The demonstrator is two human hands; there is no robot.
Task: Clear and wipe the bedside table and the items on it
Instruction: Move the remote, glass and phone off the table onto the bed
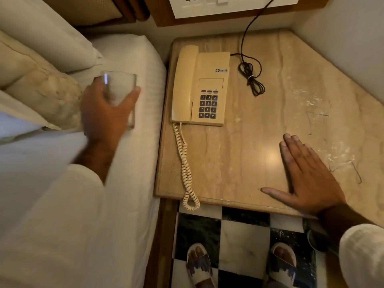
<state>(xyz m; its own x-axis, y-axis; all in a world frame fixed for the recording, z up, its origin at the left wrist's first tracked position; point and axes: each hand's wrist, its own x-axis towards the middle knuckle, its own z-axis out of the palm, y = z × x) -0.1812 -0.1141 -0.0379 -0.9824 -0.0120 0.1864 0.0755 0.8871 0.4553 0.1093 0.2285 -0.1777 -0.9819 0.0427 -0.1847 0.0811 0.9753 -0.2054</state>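
Observation:
The beige marble bedside table point(239, 154) fills the middle right. A cream telephone point(201, 88) rests on its far left part, its coiled cord point(186, 169) trailing over the front edge. My left hand point(106, 115) is shut on a clear drinking glass point(121, 90), held over the white bed to the left of the table. My right hand point(305, 175) lies flat and open on the table's near right part, holding nothing. Whitish smears and thin dark scribbles point(332, 146) mark the surface to the right of that hand.
A bundled black cable point(251, 77) lies behind the phone and runs up to a white socket panel point(228, 5) on the wall. The white bed point(128, 183) with pillows point(41, 65) borders the table's left. Below is a black-and-white checkered floor point(243, 242) with my slippered feet.

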